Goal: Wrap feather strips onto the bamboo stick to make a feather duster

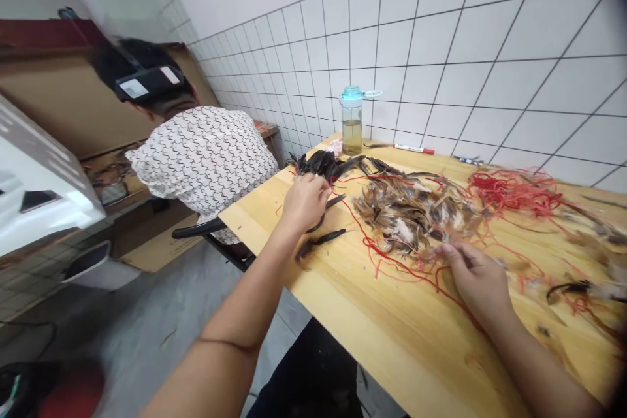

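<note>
On the wooden table, my left hand reaches to the pile of black feathers, its fingers curled down. Whatever its fingertips hold is hidden behind the hand. A loose dark feather lies just below that wrist. My right hand pinches what looks like a small brownish feather between thumb and forefinger, at the near edge of a heap of brown feathers. Red string runs in loops between both hands and under the right wrist.
A tangle of red string lies at the back right. Against the tiled wall stand a water bottle and a red-capped marker. More feathers are scattered at right. Another person sits beyond the table's left edge, back turned.
</note>
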Action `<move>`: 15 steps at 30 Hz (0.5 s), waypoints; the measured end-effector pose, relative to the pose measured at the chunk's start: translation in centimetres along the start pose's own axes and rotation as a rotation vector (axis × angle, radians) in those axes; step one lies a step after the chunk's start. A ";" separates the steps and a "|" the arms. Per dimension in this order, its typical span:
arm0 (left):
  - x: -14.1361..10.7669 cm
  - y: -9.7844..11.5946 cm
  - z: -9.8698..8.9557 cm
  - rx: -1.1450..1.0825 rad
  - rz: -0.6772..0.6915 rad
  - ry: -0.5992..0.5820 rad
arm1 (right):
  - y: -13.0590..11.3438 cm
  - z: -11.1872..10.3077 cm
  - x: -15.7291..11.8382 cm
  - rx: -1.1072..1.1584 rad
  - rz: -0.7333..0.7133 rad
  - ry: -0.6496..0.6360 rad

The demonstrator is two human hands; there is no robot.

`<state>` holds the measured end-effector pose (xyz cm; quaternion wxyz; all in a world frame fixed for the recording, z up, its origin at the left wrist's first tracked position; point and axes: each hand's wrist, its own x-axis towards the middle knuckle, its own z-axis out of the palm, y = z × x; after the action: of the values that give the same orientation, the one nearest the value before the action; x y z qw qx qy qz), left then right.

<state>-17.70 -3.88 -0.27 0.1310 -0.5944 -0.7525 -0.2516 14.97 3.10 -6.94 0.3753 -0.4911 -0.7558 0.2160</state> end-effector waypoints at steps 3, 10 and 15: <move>-1.7 -4.4 -0.1 0.126 -0.231 -0.182 | 0.4 0.2 0.1 -0.038 -0.028 -0.018; 0.0 -8.8 1.3 0.044 -0.296 -0.379 | 1.6 0.7 0.1 -0.133 -0.032 -0.018; -1.6 -7.5 1.4 -0.018 -0.226 -0.429 | 2.1 0.6 0.1 -0.183 -0.088 -0.039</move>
<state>-24.35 -5.72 -3.94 -0.0662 -0.5474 -0.8225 -0.1395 15.68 4.12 -8.70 0.3233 -0.4853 -0.8004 0.1389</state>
